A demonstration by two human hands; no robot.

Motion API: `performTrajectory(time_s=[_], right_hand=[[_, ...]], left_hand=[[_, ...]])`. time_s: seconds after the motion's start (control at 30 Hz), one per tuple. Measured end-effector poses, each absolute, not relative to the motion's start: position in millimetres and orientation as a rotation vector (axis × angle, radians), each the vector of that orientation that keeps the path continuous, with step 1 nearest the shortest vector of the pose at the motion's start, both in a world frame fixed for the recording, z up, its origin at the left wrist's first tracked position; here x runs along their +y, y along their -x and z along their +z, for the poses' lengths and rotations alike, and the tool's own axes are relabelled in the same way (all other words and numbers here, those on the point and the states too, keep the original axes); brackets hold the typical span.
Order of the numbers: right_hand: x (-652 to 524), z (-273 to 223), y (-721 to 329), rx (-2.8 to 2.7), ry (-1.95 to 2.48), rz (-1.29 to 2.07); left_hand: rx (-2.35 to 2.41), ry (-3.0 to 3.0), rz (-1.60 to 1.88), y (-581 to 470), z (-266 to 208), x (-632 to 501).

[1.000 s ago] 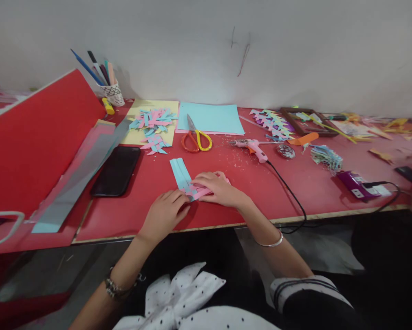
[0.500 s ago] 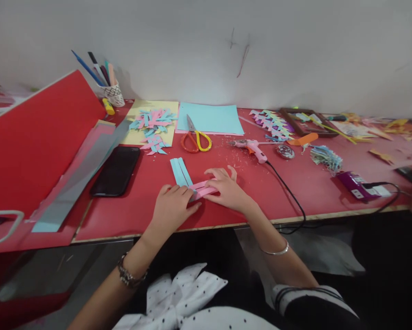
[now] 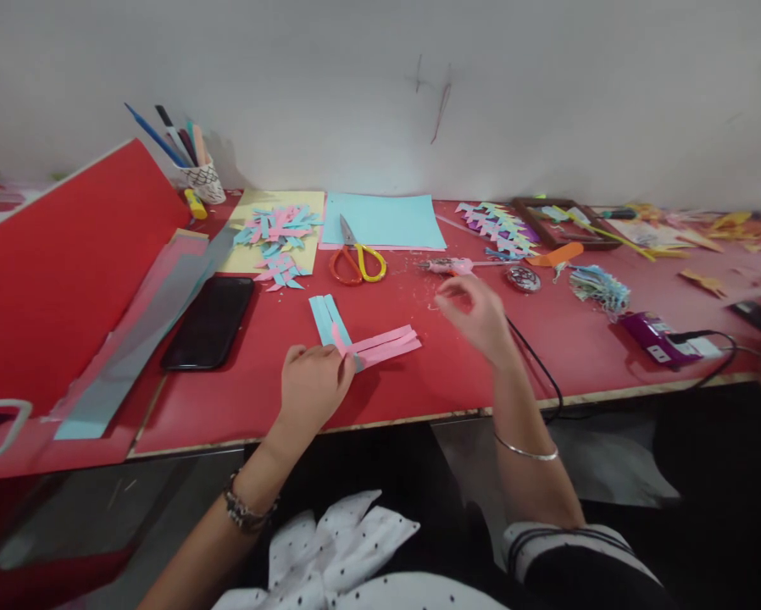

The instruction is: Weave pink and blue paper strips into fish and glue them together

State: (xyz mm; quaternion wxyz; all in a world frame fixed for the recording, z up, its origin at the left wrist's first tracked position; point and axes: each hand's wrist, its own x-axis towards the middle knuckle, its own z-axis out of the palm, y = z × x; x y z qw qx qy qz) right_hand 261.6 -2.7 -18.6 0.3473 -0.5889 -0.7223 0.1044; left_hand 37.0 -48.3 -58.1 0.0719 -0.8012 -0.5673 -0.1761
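Note:
My left hand (image 3: 313,385) is closed on the joined end of folded paper strips, its fingertips pinching them just above the red table. Blue strips (image 3: 330,320) point up and away, while pink strips (image 3: 390,343) stick out to the right, so the two sets form a V. My right hand (image 3: 479,320) is off the paper, raised near the pink glue gun (image 3: 450,266), with curved fingers apart and nothing seen in them. It partly hides the glue gun's handle. Scissors (image 3: 356,254) with red and yellow handles lie partly on a blue sheet (image 3: 386,222).
A black phone (image 3: 208,324) lies left, beside long paper strips (image 3: 145,339) and a red board (image 3: 69,271). Folded paper pieces (image 3: 279,233) are heaped on a yellow sheet. The glue gun's black cord (image 3: 536,364) runs over the front edge. A purple power box (image 3: 657,341) sits right.
My right hand has let go of the pink strips and moved right, up to the glue gun. My left hand keeps the paper in about the same place.

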Motion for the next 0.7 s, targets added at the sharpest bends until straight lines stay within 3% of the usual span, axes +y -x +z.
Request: performTrajectory(time_s=[0.1, 0.2, 0.7], right_hand=[[14, -28, -302, -1.583, 1.993, -0.115], [31, -41, -323, -1.588, 2.236, -0.073], [12, -59, -324, -1.5, 2.088, 0.079]], left_hand=[[-1.708, 2.387, -0.567, -35, -60, -51], [-1.671, 2.393, -0.61, -33, -61, -53], [-1.669, 2.511, -0.655, -35, -64, -47]])
